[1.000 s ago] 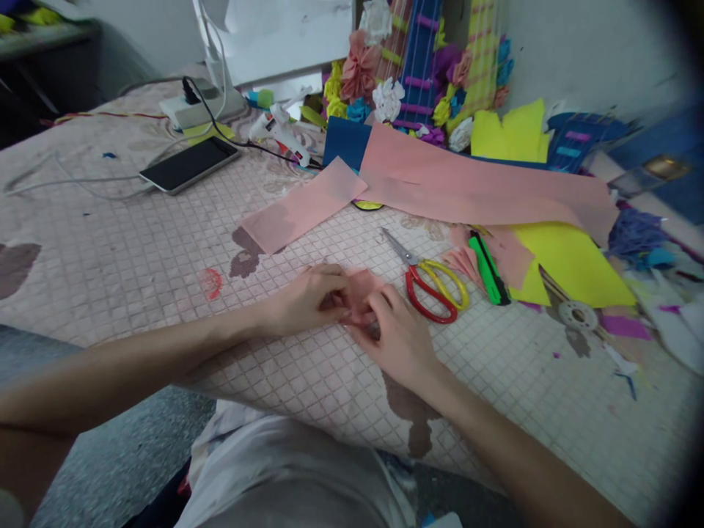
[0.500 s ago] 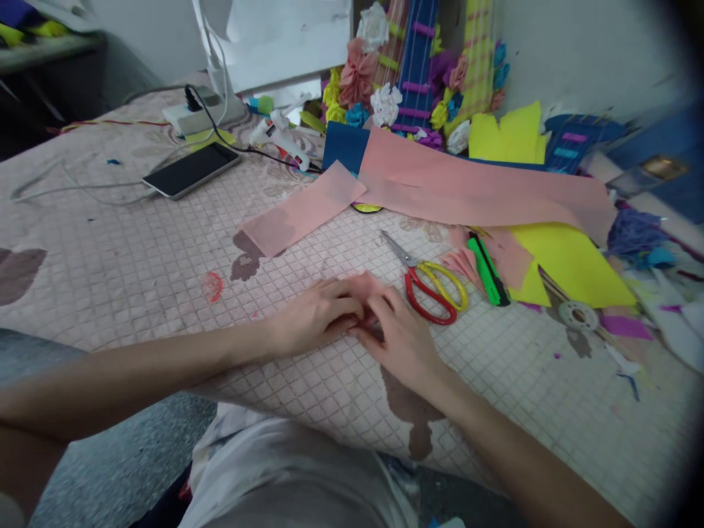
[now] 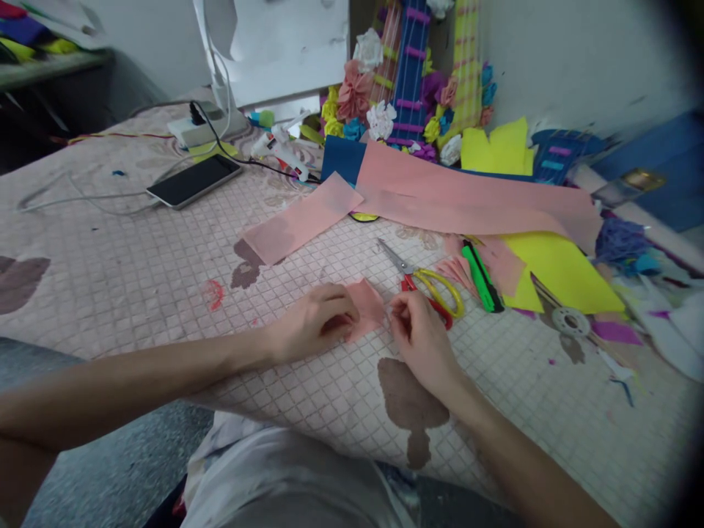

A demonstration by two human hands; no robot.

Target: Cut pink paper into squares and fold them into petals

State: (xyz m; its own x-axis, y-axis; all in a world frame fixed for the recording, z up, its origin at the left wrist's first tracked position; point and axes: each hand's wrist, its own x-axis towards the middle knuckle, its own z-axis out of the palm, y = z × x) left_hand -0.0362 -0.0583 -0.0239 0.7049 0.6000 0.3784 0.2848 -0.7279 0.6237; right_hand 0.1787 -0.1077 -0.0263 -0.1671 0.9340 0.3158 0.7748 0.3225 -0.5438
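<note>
A small creased piece of pink paper (image 3: 368, 311) lies on the quilted tablecloth in front of me. My left hand (image 3: 322, 319) is closed on its left edge, with the fingers curled and partly hiding it. My right hand (image 3: 421, 334) is just right of the paper and apart from it. Its thumb and fingertips are pinched together; whether anything small is between them I cannot make out. Scissors (image 3: 407, 268) with one red and one yellow handle lie beside my right hand, which covers part of the red handle.
A pink strip (image 3: 302, 220) and a long pink sheet (image 3: 467, 192) lie further back. To the right are a green cutter knife (image 3: 482, 275), yellow paper (image 3: 566, 268) and a tape roll (image 3: 570, 321). A phone (image 3: 195, 180), glue gun (image 3: 280, 152) and power strip (image 3: 203, 128) are back left.
My right hand has come off the pink paper and moved right, over the red scissor handle. More of the paper now shows, spread flatter. The left hand stays at its left edge.
</note>
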